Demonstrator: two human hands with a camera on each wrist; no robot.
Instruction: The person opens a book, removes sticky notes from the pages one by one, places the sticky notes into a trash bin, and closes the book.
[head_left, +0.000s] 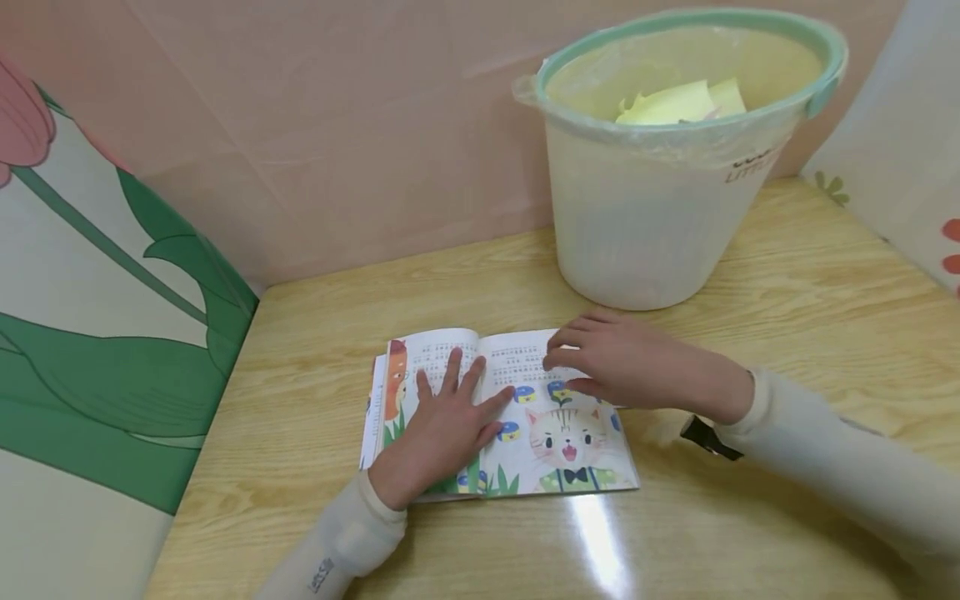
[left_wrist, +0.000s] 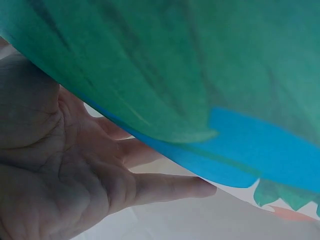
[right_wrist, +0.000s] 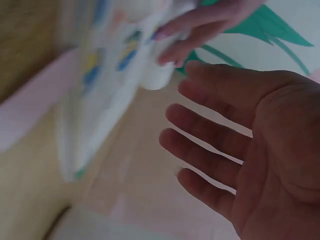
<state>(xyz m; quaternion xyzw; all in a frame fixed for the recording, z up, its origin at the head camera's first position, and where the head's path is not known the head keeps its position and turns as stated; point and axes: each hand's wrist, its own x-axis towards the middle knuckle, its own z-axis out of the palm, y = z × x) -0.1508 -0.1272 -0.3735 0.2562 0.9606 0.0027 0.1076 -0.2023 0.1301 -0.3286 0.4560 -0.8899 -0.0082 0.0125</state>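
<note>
An illustrated book [head_left: 551, 446] lies open on the wooden table, its right page showing a cartoon cat and lines of print. My left hand [head_left: 444, 429] rests with spread fingers over the left page and the middle fold. In the left wrist view the palm of the left hand [left_wrist: 60, 155] sits beside a green and blue printed page [left_wrist: 165, 75]. Above the upper right part of the book hovers my right hand [head_left: 618, 360], fingers slightly bent. The right wrist view shows that right hand [right_wrist: 220, 135] holding nothing, apart from the blurred book [right_wrist: 107, 95].
A whitish bin [head_left: 637, 208] with a green rim and a plastic liner stands behind the book, crumpled yellow paper [head_left: 678, 104] inside. A pink wall covering [head_left: 360, 142] backs the wooden table [head_left: 300, 400]. Flower-printed panels [head_left: 97, 333] stand at the left and right.
</note>
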